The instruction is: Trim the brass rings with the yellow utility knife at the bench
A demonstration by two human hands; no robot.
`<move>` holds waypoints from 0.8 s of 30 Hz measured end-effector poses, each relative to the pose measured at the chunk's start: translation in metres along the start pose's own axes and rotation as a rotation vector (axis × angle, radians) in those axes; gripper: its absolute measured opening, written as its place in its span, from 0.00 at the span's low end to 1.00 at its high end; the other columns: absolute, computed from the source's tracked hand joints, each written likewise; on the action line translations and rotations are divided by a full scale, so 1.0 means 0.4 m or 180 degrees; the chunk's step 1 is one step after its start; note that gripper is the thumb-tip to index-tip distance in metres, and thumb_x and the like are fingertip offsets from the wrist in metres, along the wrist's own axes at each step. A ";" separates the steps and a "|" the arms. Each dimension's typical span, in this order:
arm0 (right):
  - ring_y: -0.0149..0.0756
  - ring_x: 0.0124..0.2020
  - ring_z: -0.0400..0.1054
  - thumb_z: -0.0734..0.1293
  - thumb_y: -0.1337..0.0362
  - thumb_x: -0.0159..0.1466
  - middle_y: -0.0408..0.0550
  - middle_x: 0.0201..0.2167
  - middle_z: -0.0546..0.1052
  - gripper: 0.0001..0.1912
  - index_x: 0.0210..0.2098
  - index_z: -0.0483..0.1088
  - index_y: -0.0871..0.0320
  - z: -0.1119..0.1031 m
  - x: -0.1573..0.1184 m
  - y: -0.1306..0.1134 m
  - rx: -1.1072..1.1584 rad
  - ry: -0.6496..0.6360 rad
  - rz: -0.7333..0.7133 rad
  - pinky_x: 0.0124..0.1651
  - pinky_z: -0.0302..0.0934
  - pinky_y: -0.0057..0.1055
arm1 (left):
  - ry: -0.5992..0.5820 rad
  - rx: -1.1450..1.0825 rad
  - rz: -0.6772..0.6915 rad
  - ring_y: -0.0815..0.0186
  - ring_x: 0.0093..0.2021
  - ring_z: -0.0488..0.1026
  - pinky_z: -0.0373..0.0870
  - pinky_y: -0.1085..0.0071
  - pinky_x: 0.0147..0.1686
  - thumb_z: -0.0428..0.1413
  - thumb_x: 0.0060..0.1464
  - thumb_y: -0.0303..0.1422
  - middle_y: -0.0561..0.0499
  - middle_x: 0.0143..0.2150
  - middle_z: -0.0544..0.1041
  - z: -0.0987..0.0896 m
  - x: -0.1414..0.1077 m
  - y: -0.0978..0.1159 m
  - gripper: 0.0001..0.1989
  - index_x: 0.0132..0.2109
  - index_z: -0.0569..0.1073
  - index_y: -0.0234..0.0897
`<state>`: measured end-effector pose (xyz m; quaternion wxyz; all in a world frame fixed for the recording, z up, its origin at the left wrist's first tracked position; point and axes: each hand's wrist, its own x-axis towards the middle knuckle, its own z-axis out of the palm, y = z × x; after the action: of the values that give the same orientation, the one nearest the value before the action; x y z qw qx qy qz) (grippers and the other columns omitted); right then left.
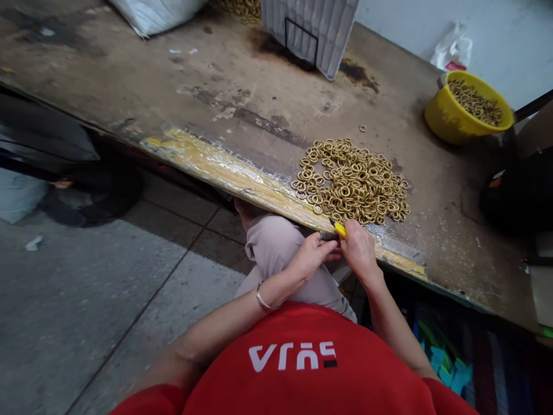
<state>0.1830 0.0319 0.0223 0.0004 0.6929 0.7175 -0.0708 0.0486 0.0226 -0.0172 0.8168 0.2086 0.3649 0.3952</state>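
My right hand is closed round a yellow-handled tool with a dark tip, at the table's front edge. Just left of it, my left hand pinches a small dark grey piece that I cannot make out clearly. The two hands are close together, above my lap. A pile of brass-coloured rings lies on the table right beyond the hands, and one loose ring sits behind the pile.
The brown table has yellow tape along its front edge. A yellow bucket of rings stands at the right, a grey ribbed panel at the back, and a white sack at the back left.
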 end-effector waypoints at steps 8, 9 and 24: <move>0.40 0.39 0.69 0.59 0.69 0.66 0.52 0.37 0.75 0.10 0.40 0.73 0.58 0.014 -0.018 0.034 0.1425 0.0060 -0.0530 0.42 0.60 0.32 | 0.0300 -0.0262 0.0205 0.68 0.31 0.78 0.78 0.70 0.34 0.74 0.36 0.33 0.50 0.35 0.81 0.002 -0.006 -0.008 0.23 0.39 0.75 0.32; 0.39 0.36 0.68 0.60 0.67 0.66 0.50 0.34 0.74 0.09 0.36 0.72 0.57 0.013 -0.017 0.038 0.1671 -0.0020 -0.0562 0.40 0.59 0.32 | 0.0314 -0.0229 0.0233 0.69 0.29 0.77 0.77 0.71 0.33 0.74 0.35 0.32 0.51 0.33 0.80 0.004 -0.009 -0.006 0.23 0.39 0.75 0.32; 0.29 0.23 0.62 0.69 0.49 0.62 0.38 0.22 0.69 0.16 0.35 0.72 0.55 0.018 -0.064 -0.043 0.4315 0.0296 0.0629 0.27 0.59 0.26 | -0.0246 -0.0222 -0.0143 0.70 0.25 0.76 0.73 0.76 0.25 0.74 0.41 0.41 0.49 0.31 0.81 0.003 -0.085 0.057 0.23 0.38 0.75 0.31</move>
<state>0.1661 0.0054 0.0195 -0.4576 0.6047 0.4475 -0.4740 0.0238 0.0090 0.0125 0.8457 0.1869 0.3237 0.3809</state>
